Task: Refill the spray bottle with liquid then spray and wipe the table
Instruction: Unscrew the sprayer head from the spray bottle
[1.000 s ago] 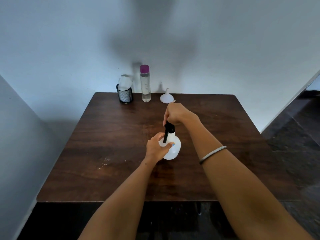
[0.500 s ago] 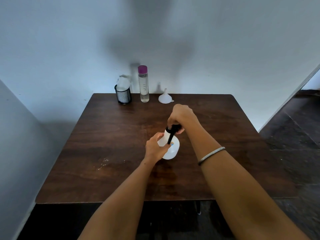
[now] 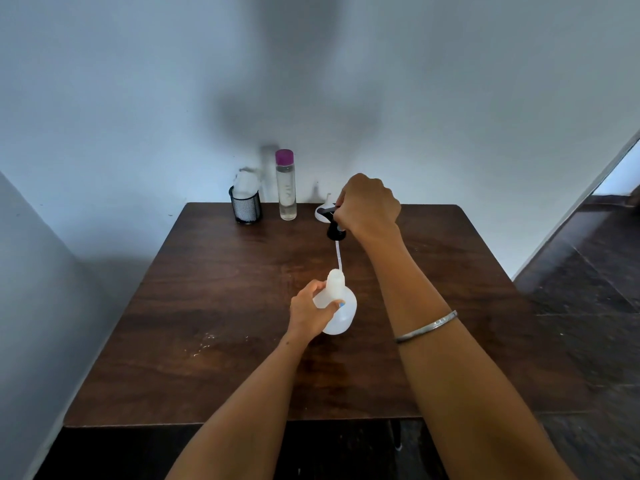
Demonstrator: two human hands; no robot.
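The left hand (image 3: 310,315) wraps its grip around the shoulder of the white spray bottle (image 3: 338,306), which stands on the dark wooden worktop (image 3: 214,306) near its middle, neck open. The right hand (image 3: 369,206) is closed in a fist around the black spray head (image 3: 334,225), held high above and behind the bottle, and the thin dip tube (image 3: 339,256) hangs down from it with its lower end at the neck; whether the tip is clear of the mouth cannot be told. The step in hand looks to be drawing the head out, so a straight upward pull, with the bottle pinned firmly to the worktop, should keep the tube from dragging the light bottle over or flicking drops. The head then wants a clean spot to lie. The funnel (image 3: 322,213) and the clear bottle with the purple cap (image 3: 286,188) wait at the far edge beside the black mesh cup (image 3: 245,209), within reach for the pour.
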